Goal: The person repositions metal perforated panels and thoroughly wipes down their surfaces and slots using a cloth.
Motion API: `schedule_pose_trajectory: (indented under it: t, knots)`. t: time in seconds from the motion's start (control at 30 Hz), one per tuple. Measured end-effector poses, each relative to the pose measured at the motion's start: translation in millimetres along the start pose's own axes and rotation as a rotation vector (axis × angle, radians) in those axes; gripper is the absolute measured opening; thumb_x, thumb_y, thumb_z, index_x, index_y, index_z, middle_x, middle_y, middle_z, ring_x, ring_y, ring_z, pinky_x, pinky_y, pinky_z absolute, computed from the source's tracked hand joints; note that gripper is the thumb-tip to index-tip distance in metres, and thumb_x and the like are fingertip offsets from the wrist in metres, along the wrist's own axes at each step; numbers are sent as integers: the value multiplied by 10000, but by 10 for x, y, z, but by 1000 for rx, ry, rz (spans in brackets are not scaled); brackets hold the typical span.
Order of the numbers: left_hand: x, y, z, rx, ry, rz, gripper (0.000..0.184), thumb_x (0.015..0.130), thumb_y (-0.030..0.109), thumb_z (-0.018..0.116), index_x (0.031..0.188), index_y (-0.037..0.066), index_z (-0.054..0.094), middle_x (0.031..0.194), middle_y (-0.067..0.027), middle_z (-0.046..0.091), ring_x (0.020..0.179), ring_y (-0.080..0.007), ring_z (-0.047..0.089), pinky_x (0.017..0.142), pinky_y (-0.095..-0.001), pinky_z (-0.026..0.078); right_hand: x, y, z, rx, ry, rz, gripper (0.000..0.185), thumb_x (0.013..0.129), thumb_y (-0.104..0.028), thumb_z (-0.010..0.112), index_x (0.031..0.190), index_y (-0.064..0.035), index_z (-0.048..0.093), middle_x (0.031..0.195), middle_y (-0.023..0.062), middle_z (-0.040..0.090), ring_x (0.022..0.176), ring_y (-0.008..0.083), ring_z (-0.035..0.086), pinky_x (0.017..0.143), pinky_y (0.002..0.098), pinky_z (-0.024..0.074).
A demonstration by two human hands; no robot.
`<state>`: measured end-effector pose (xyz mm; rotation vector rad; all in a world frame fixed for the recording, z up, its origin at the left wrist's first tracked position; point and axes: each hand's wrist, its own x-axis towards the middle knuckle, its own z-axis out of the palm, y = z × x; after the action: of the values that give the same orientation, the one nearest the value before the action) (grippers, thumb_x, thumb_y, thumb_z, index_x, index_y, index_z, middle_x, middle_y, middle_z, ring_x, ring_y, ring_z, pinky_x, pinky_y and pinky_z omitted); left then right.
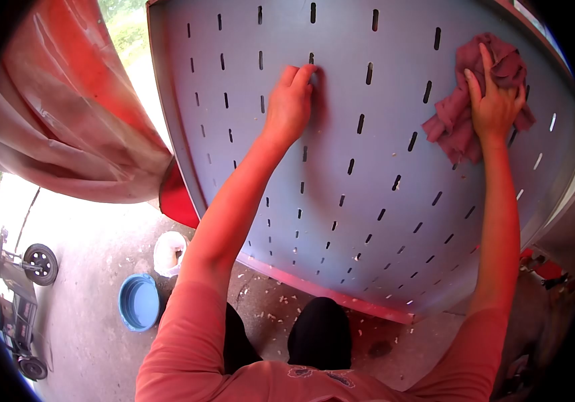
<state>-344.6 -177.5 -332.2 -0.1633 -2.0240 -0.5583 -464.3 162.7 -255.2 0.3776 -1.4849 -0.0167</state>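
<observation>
A large grey-blue metal panel [328, 147] with rows of narrow slots and a raised rim stands tilted in front of me. At its upper middle is my left hand [289, 104], its fingers curled in and tips pressed together beside one slot [311, 58]. Whatever those fingers may pinch is hidden. Over at the upper right, my right hand [495, 110] holds a crumpled dark-red cloth [454, 124] flat against the panel, fingers spread over the fabric.
Below left, a blue basin [139, 303] and a white bucket [169, 254] stand on the concrete floor [100, 268]. A reddish tarp [66, 114] hangs at the left. Pale scraps [274, 317] litter the floor near my knees. A wheeled cart [16, 301] is far left.
</observation>
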Motion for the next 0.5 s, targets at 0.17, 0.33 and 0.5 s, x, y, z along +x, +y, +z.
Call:
schedule_pose_trajectory:
  t: [0.17,0.33,0.5]
  knots:
    - [15,-7,10,26,38,7,439,912,-57,476,1324,93,503,988,-67,519,780,-204,551,668,-323,515,-5,3,17,26,4,4,508,899,-434,626,1378,-290,537,1311,3,605,1243,225,498,1086,415,266]
    - [7,-38,3,6,7,-9,447,911,-56,472,1332,93,500,990,-70,517,776,-209,541,678,-329,513,2,2,27,48,30,2,503,895,-439,633,1368,-293,549,1299,-14,613,1228,217,504,1084,407,273]
    - [-11,-61,23,61,21,30,405,890,-64,490,1269,78,524,991,-82,524,795,-230,565,689,-336,511,-19,22,43,9,-1,6,515,902,-453,616,1386,-301,527,1309,-19,608,1227,218,504,1085,422,270]
